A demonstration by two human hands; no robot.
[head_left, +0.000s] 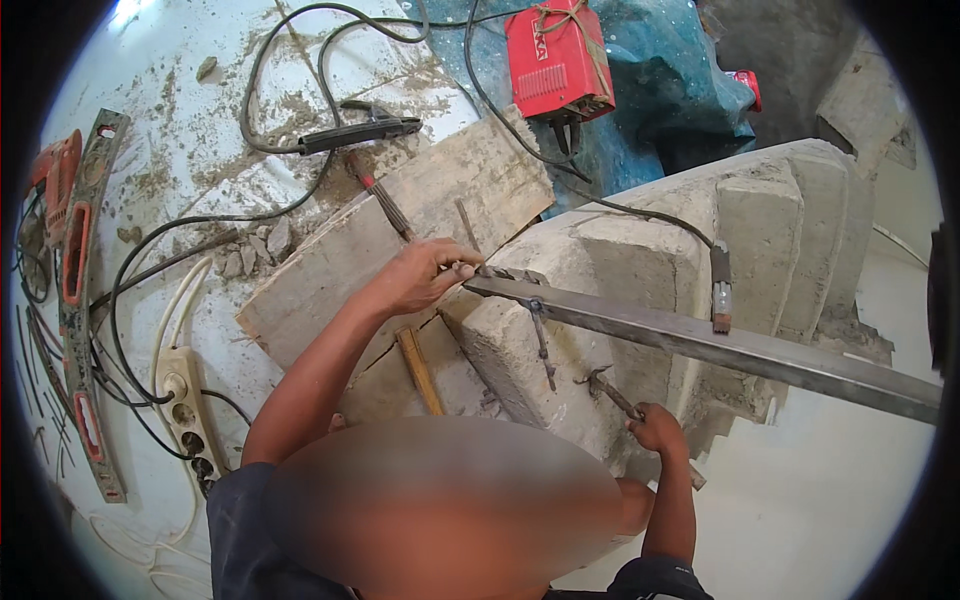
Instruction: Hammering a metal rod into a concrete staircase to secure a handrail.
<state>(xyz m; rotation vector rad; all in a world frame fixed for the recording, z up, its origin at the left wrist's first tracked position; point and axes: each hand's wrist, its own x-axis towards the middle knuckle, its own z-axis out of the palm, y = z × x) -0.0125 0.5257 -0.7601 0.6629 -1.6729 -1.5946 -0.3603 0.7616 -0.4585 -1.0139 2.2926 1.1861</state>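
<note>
A long grey steel tube (700, 340) lies across the concrete steps (640, 270), running from my left hand toward the right edge. My left hand (425, 275) is at its near-left end, thumb and fingers pressed together; what they pinch there is hard to make out. Small dark metal pieces (518, 274) sit on the tube beside those fingertips. A thin metal rod (543, 345) hangs down from the tube's side against the concrete. My right hand (658, 428) is closed round the handle of a hammer (615, 395), its small metal head close to the concrete below the tube.
An electrode holder (721, 285) on a cable rests against the tube. Behind stands a red welding machine (560, 60). At left are a spirit level (78, 290), a power strip (187, 410) and looping cables. A wooden board (330, 270), wire brush (380, 200) and wooden handle (418, 370) lie nearby.
</note>
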